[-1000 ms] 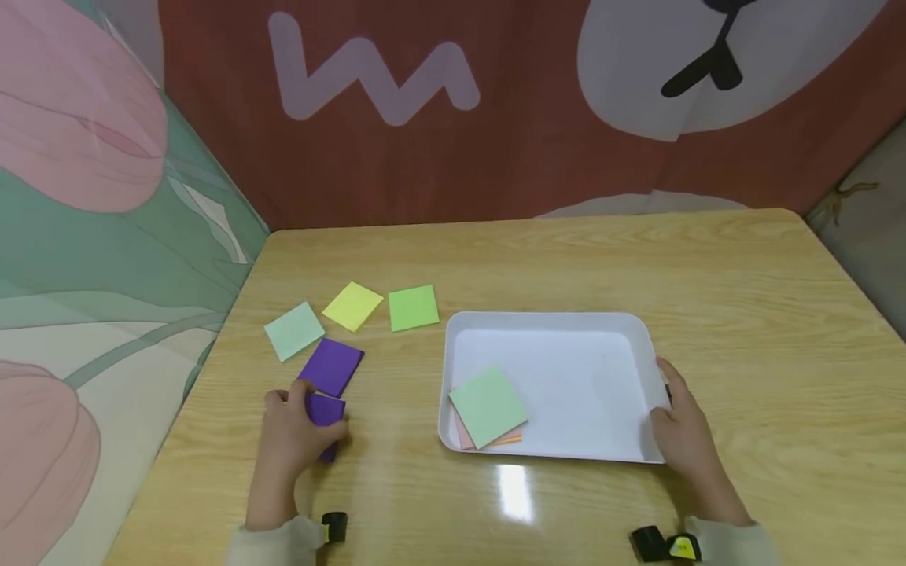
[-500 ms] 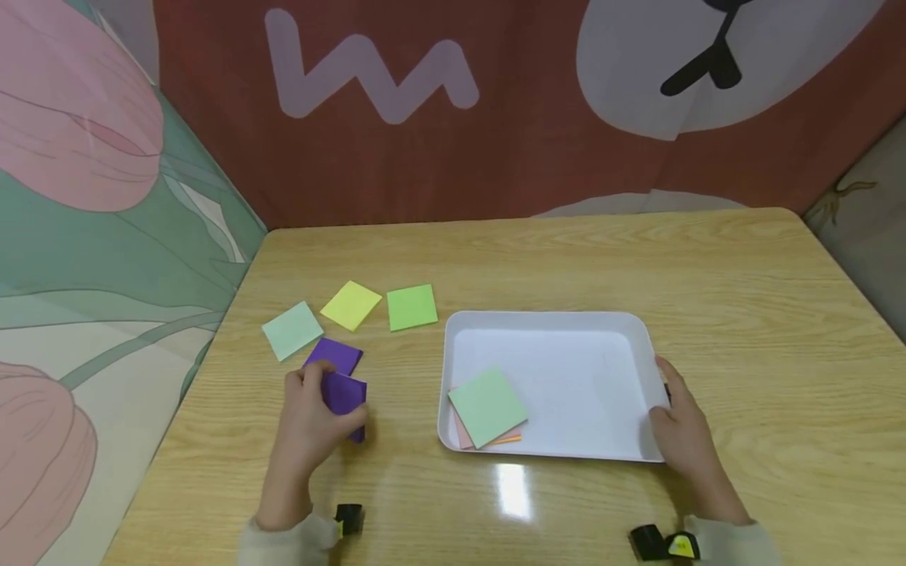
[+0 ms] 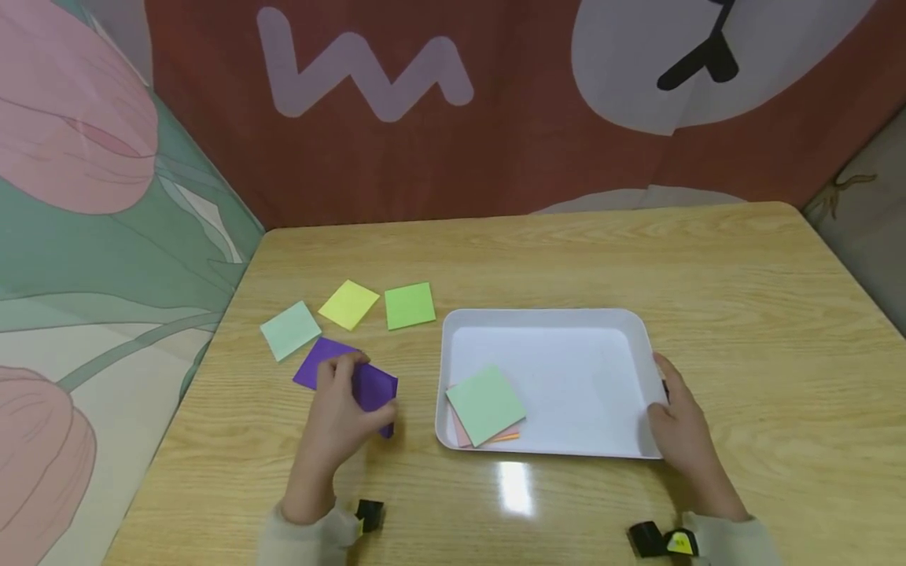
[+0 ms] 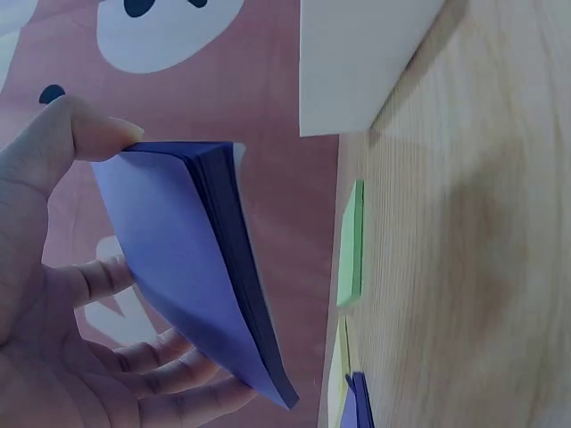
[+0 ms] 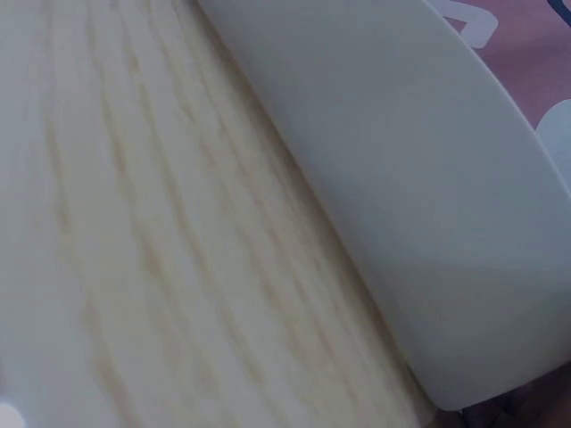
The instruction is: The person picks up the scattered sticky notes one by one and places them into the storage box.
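My left hand [image 3: 340,420] pinches a purple sticky note pad [image 3: 377,385] between thumb and fingers, held tilted off the table. In the left wrist view the pad [image 4: 192,241] bends slightly, with its layered edge showing. Behind that hand another purple pad [image 3: 309,366] lies on the table, partly covered. My right hand [image 3: 683,432] grips the right end of a white tray [image 3: 580,385]; its fingertips under the rim are hidden. At the tray's left end a pale green pad [image 3: 486,405] lies over a pink pad [image 3: 458,429] and something orange [image 3: 506,437].
Flat on the table's left side are a mint pad [image 3: 291,330], a yellow pad [image 3: 349,304] and a bright green pad [image 3: 410,305]. A printed curtain [image 3: 495,157] hangs behind the wooden table [image 3: 764,314]. The tray's outer wall [image 5: 410,178] fills much of the right wrist view.
My left hand has lifted the purple pad away from the other purple pad and carried it right, towards the tray. The right hand and tray have stayed put.
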`<state>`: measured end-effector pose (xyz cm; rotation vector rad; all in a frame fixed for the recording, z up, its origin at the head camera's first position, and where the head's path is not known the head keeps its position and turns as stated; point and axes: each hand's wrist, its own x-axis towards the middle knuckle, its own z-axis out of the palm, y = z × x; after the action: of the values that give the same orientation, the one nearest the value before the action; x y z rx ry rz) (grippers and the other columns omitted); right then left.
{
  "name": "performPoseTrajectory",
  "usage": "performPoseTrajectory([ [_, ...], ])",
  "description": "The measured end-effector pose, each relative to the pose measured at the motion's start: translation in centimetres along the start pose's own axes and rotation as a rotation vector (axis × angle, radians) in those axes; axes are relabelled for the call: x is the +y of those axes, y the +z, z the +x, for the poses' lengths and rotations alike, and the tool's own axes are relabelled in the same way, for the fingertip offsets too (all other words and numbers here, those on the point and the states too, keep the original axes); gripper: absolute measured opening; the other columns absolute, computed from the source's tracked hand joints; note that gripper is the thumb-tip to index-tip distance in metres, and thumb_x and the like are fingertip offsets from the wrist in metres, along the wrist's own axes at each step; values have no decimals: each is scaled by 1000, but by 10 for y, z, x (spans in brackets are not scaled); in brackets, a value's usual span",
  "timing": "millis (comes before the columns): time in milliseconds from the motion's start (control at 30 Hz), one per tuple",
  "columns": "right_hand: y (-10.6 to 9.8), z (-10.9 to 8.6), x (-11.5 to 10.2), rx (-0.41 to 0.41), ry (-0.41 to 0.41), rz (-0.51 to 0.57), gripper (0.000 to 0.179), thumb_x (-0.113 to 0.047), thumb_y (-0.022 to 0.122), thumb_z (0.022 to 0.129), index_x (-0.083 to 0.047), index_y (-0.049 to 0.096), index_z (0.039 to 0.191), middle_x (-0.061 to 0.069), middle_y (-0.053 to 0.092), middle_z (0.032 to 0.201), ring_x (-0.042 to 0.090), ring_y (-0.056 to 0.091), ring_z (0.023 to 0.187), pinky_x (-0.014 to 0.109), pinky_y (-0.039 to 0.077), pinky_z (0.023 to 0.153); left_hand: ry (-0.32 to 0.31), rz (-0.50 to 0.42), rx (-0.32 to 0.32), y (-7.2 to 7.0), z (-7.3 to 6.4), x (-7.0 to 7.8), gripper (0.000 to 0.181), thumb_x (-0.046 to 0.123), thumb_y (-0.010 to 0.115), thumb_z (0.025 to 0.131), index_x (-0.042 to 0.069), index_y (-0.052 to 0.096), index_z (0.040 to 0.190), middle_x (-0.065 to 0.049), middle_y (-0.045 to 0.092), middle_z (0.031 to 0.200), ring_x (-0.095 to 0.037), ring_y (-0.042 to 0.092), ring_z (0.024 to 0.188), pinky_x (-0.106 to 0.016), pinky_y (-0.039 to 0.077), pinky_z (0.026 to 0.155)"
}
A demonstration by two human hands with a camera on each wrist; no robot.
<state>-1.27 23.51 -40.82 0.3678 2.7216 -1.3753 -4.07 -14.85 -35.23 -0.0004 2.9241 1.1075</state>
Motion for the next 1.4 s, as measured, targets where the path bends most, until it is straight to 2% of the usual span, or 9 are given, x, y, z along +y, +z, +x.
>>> performPoseTrajectory([
  [200, -1, 1, -3, -9, 3, -7, 63, 3, 25, 81, -10, 4, 139, 34, 24, 129, 47, 27, 113, 59, 24, 84, 55, -43, -12, 8, 2, 6, 60, 20, 69, 61, 6, 43, 113, -21, 30, 114, -33, 44, 91, -41, 45, 68],
  [400, -1, 2, -5, -3, -15, -15, 64, 3, 25, 80, -9, 6, 139, 35, 29, 125, 47, 32, 108, 58, 27, 81, 71, -91, -50, 15, 1, 12, 60, 20, 70, 60, 7, 43, 112, -19, 31, 114, -30, 44, 93, -40, 43, 74],
  [600, -1, 1, -4, -4, -22, -13, 63, 4, 26, 80, -10, 7, 139, 35, 31, 122, 44, 35, 105, 56, 29, 80, 157, -104, -35, 18, 1, 17, 60, 19, 72, 59, 5, 45, 111, -16, 35, 108, -27, 44, 92, -38, 43, 75],
  [767, 0, 0, -2, -1, -34, -4, 63, 4, 26, 81, -9, 7, 139, 35, 34, 120, 44, 36, 103, 55, 30, 78, 223, -119, -48, 21, 3, 20, 62, 21, 76, 58, 6, 45, 110, -12, 35, 104, -25, 43, 90, -36, 42, 73],
  [1133, -1, -1, -1, -4, -27, -7, 62, 3, 26, 82, -10, 5, 139, 36, 31, 122, 47, 33, 106, 56, 29, 78, 326, -110, -77, 27, 8, 28, 61, 21, 73, 56, 8, 46, 109, -11, 35, 108, -23, 42, 91, -33, 44, 70],
  [1400, 0, -1, -1, 1, -14, -1, 63, 4, 26, 81, -9, 5, 139, 36, 30, 123, 46, 33, 107, 57, 29, 79, 332, -166, -129, 32, 10, 35, 61, 18, 74, 55, 10, 46, 108, -9, 33, 109, -24, 44, 91, -34, 45, 70],
])
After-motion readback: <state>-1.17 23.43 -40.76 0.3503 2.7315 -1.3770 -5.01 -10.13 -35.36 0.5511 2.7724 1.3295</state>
